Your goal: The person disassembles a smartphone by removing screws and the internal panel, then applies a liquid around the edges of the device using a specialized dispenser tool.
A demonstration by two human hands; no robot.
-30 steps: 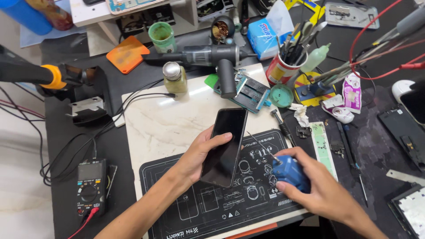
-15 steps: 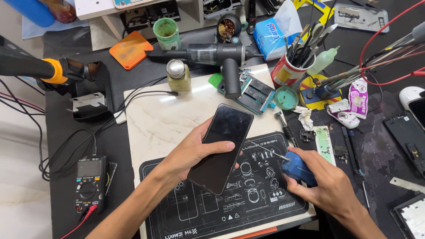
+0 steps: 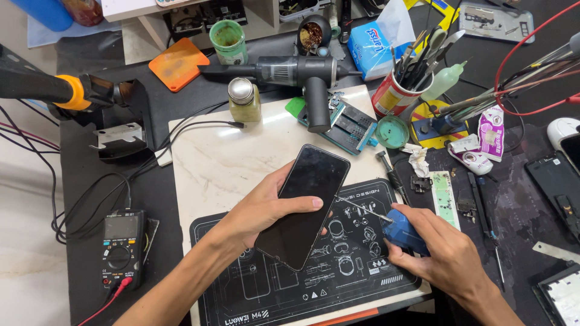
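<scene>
phone [image 3: 305,202] (screen dark) gripped in left hand [image 3: 260,211]; right hand [image 3: 444,256] clasps blue bottle [image 3: 403,235].

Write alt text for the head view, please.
The left hand holds a black phone above a black work mat; the right hand points a blue needle-tipped bottle toward it, on a cluttered repair bench.

The phone [image 3: 305,205] is held over the mat [image 3: 241,290] at the slab's [image 3: 205,163] near edge. The multimeter [image 3: 121,247] lies left of the slab; the tool cup [image 3: 393,93] stands off its far right corner.
</scene>
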